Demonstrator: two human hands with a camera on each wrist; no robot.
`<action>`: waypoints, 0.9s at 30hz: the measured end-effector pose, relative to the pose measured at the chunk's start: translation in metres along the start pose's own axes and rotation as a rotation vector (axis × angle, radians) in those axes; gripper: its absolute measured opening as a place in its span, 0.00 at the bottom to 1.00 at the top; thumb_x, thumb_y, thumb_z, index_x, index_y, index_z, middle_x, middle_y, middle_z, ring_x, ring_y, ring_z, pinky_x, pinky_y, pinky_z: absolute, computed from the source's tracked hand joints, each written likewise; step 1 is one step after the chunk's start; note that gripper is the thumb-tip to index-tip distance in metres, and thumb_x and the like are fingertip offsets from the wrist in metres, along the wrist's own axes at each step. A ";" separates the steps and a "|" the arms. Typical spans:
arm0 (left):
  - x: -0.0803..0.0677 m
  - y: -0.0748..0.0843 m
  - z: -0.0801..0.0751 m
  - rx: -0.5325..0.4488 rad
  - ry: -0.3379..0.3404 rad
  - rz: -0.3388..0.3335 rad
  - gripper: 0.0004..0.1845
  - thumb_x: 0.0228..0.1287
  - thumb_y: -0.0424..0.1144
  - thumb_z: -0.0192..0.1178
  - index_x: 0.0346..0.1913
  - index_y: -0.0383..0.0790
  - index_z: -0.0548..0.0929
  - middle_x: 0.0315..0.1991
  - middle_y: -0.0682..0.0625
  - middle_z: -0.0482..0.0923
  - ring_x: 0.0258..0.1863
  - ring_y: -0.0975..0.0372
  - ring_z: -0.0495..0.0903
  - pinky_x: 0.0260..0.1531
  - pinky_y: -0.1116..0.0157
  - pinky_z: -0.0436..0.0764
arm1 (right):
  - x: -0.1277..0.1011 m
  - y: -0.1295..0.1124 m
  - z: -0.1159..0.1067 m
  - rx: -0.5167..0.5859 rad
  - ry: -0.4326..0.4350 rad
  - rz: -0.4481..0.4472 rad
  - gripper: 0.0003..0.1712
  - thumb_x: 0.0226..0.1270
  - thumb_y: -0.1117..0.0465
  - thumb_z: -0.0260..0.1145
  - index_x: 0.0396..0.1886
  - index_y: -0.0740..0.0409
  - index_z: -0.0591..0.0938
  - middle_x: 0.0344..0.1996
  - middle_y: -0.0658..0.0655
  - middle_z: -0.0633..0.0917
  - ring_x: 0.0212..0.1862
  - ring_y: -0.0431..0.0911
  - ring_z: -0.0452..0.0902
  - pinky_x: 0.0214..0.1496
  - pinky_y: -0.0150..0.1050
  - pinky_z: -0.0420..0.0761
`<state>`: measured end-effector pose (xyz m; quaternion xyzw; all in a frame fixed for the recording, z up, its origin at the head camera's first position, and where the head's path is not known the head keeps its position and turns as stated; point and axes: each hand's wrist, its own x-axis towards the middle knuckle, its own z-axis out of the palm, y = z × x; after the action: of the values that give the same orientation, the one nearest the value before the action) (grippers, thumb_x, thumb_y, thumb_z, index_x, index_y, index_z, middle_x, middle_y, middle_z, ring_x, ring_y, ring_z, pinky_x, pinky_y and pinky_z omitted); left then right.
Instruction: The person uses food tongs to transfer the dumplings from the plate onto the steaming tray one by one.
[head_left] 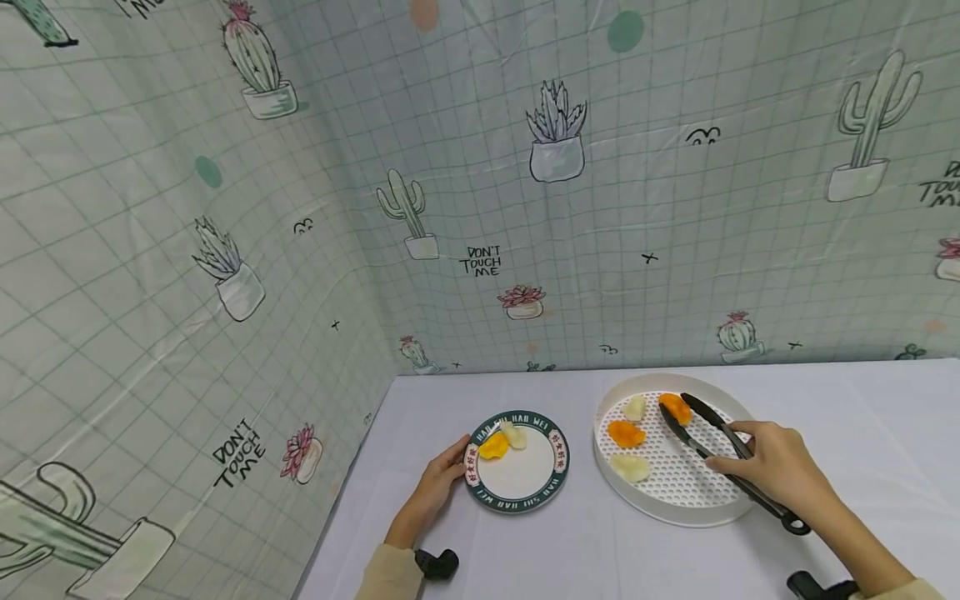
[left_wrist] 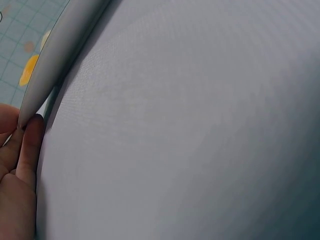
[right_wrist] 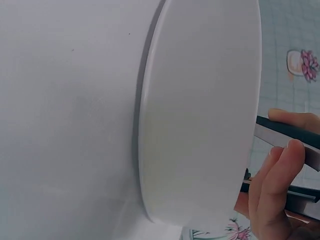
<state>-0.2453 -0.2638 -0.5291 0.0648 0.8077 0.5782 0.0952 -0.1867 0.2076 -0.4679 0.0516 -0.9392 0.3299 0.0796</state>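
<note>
My left hand (head_left: 442,479) pinches the left rim of a small round plate (head_left: 517,489) with a green lettered border. In the left wrist view its fingers sit on both sides of the rim. Near the plate's top lie a yellow piece (head_left: 493,446) and a pale one (head_left: 515,434). My right hand (head_left: 780,460) holds black tongs (head_left: 767,498) over a white round tray (head_left: 675,516) with a dimpled floor. The tong tips straddle an orange piece (head_left: 676,407) at the back. Another orange piece (head_left: 626,433) and two pale pieces (head_left: 630,467) lie along the tray's left side.
Both dishes stand on a white-covered table (head_left: 577,542), apart from each other. A cactus-print cloth (head_left: 465,325) rises behind the table and along its left edge. The tray's high side wall (right_wrist: 200,110) fills much of the right wrist view.
</note>
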 end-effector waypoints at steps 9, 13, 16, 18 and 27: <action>0.000 -0.002 0.000 0.004 0.010 -0.019 0.28 0.73 0.27 0.44 0.75 0.32 0.60 0.76 0.38 0.55 0.76 0.45 0.52 0.73 0.47 0.53 | 0.004 0.007 -0.001 -0.013 -0.029 0.013 0.41 0.51 0.54 0.79 0.51 0.86 0.76 0.15 0.51 0.73 0.18 0.43 0.62 0.15 0.33 0.63; -0.001 -0.002 -0.001 0.001 0.005 -0.013 0.29 0.73 0.27 0.44 0.75 0.31 0.60 0.76 0.38 0.55 0.76 0.45 0.52 0.72 0.47 0.53 | 0.005 0.007 -0.005 -0.018 -0.051 0.030 0.43 0.52 0.51 0.79 0.52 0.85 0.75 0.20 0.54 0.78 0.21 0.45 0.66 0.16 0.35 0.66; -0.001 -0.001 -0.001 -0.003 -0.004 -0.006 0.28 0.73 0.27 0.44 0.75 0.31 0.60 0.76 0.37 0.54 0.76 0.45 0.52 0.73 0.47 0.53 | 0.005 0.007 -0.007 -0.027 -0.048 0.033 0.44 0.51 0.51 0.79 0.52 0.85 0.75 0.21 0.54 0.79 0.22 0.45 0.66 0.17 0.36 0.66; -0.001 0.000 -0.001 -0.003 -0.006 -0.003 0.29 0.73 0.27 0.44 0.75 0.31 0.60 0.76 0.37 0.55 0.76 0.45 0.52 0.73 0.47 0.52 | 0.005 0.006 -0.008 -0.024 -0.041 0.032 0.44 0.51 0.51 0.79 0.53 0.85 0.75 0.18 0.53 0.76 0.20 0.44 0.65 0.16 0.35 0.65; -0.002 0.002 -0.002 -0.007 -0.003 0.019 0.28 0.73 0.28 0.45 0.75 0.29 0.59 0.76 0.36 0.55 0.75 0.44 0.53 0.72 0.46 0.53 | 0.007 -0.015 -0.012 0.027 -0.025 0.017 0.44 0.51 0.48 0.79 0.55 0.81 0.77 0.24 0.56 0.79 0.22 0.45 0.66 0.16 0.34 0.65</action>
<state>-0.2435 -0.2651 -0.5267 0.0727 0.8050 0.5817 0.0912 -0.1900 0.2032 -0.4476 0.0487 -0.9360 0.3426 0.0644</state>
